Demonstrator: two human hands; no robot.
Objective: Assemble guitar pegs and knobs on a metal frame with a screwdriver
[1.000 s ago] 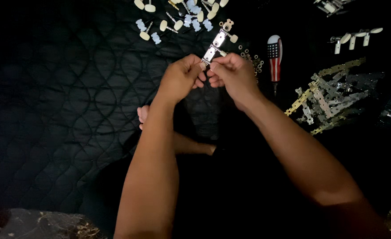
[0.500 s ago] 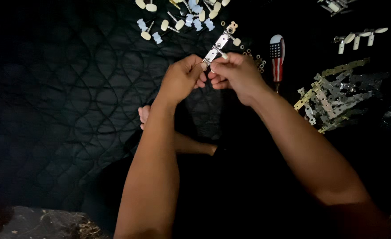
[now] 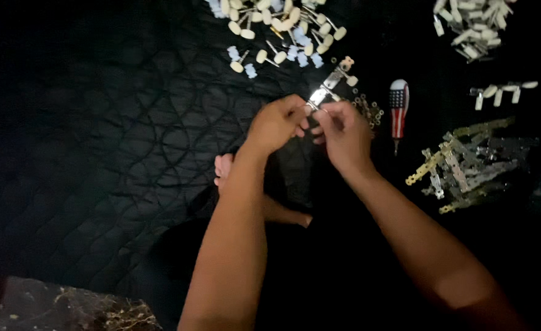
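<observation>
From the head camera, the left hand (image 3: 276,122) and right hand (image 3: 343,132) both pinch the near end of a slim shiny metal hinge strip (image 3: 324,92); its far end juts beyond the fingertips, just left of the striped-handled screwdriver (image 3: 398,105) on the black quilted cloth (image 3: 99,153).

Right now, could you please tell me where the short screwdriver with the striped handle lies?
The striped-handled screwdriver lies on the dark quilt, just beyond the right hand.
</observation>
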